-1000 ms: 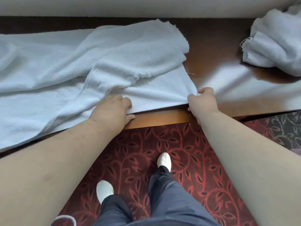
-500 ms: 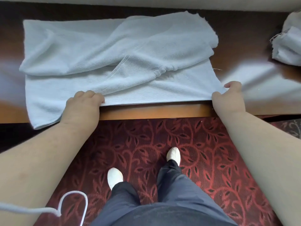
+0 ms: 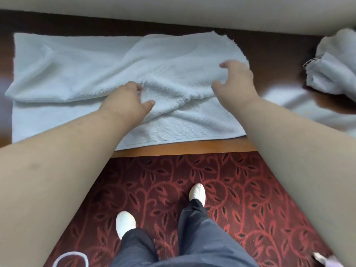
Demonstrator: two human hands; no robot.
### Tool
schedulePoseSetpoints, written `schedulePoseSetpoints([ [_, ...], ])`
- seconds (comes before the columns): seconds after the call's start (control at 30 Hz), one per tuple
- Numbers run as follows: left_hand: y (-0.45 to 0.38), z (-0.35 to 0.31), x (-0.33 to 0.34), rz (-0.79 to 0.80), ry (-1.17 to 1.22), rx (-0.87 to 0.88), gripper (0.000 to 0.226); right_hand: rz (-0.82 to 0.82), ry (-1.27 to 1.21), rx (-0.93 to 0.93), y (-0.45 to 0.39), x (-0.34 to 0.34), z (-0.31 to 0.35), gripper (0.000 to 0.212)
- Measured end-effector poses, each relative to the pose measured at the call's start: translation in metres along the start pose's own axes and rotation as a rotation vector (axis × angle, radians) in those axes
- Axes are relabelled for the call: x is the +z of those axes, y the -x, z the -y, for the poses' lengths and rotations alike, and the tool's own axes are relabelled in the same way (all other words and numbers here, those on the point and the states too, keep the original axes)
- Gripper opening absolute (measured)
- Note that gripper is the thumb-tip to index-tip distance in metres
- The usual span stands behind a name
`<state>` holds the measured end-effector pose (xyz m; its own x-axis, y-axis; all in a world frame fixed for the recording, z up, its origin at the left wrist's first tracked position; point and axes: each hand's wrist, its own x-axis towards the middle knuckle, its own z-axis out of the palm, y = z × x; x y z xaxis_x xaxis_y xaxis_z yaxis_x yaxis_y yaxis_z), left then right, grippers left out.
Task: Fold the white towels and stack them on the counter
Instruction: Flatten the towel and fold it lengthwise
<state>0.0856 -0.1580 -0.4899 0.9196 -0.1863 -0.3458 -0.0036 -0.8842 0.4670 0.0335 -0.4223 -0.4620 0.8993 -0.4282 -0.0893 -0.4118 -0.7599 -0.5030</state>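
On the dark wooden counter (image 3: 269, 60) I saw the white towel (image 3: 77, 70) spread out wide, rumpled, with an upper layer lying crosswise over the lower one and bunched into a ridge near the middle. Its near hem ran just inside the counter's front edge. My left hand (image 3: 127, 101) reached over the towel's middle, fingers loosely spread and thumb out, holding nothing that I could see. My right hand (image 3: 237, 81) hovered near the towel's right end, fingers slightly curled and apart, also holding nothing. Whether either hand touched the cloth I could not tell. Well apart at the far right lay another crumpled towel (image 3: 335, 70). Below the counter I saw red patterned carpet (image 3: 240, 189) and white shoes (image 3: 125, 222).
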Motion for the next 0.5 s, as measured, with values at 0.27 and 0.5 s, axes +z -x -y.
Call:
schedulePoseSetpoints([
  [0.27,-0.014,0.0,0.005,0.013,-0.116,0.015,0.024,0.47,0.433,-0.661,-0.056,0.041,0.086,0.066],
  [0.5,0.019,0.004,0.007,0.053,-0.115,0.302,0.013,0.433,0.881,-0.943,-0.057,0.025,0.087,0.017],
])
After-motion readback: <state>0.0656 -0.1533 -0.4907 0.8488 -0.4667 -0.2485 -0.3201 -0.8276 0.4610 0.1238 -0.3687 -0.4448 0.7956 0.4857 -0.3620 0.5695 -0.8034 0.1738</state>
